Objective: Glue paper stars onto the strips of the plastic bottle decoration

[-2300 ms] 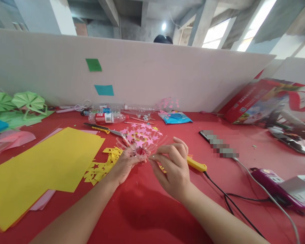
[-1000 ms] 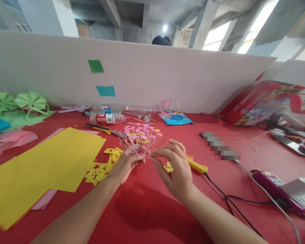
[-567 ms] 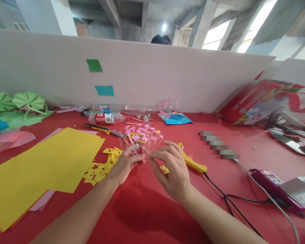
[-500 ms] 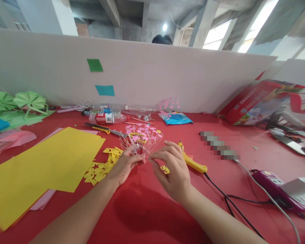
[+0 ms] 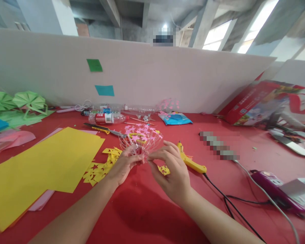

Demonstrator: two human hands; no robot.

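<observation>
A clear plastic piece (image 5: pixel 152 144), cut into strips with pink stars (image 5: pixel 139 130) on them, stands at the middle of the red table (image 5: pixel 152 210). My left hand (image 5: pixel 125 164) holds its lower left side between thumb and fingers. Just right of it is my right hand (image 5: pixel 171 167), thumb and index finger pinched together at the plastic's lower edge; what lies between the fingertips is too small to make out. Yellow paper scraps with star cutouts (image 5: pixel 99 171) lie left of my left hand. A yellow glue gun (image 5: pixel 193 162) rests right of my right hand.
Yellow sheets (image 5: pixel 45 166) cover the left side. Scissors (image 5: pixel 114 132), bottles (image 5: pixel 106 118) and a blue packet (image 5: pixel 176 118) lie behind the hands. At right are a power strip (image 5: pixel 218 145), cables, a purple device (image 5: pixel 271 186) and a red bag (image 5: pixel 254 101). A white partition (image 5: pixel 152 74) stands behind.
The right fingertips have shifted very slightly left, toward the plastic piece. Otherwise both hands and the objects stay nearly the same.
</observation>
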